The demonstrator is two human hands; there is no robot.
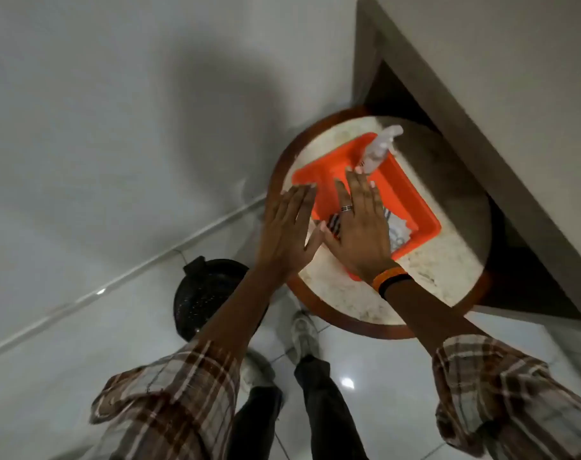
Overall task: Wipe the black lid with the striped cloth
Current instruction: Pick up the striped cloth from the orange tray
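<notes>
My left hand [287, 227] and my right hand [360, 224] are both flat with fingers stretched out, held over an orange tray [411, 207] on a small round table [448, 260]. Neither hand holds anything. A striped dark-and-light thing, probably the cloth [434, 224], shows in the gap between my hands inside the tray; most of it is hidden. A round black perforated object [202, 293], possibly the lid, lies on the floor left of the table, below my left forearm.
A clear spray bottle [380, 149] lies at the tray's far end. A pale crumpled item [398, 230] sits in the tray right of my right hand. A wall and a dark recess stand right of the table. My feet are on the white tiled floor below.
</notes>
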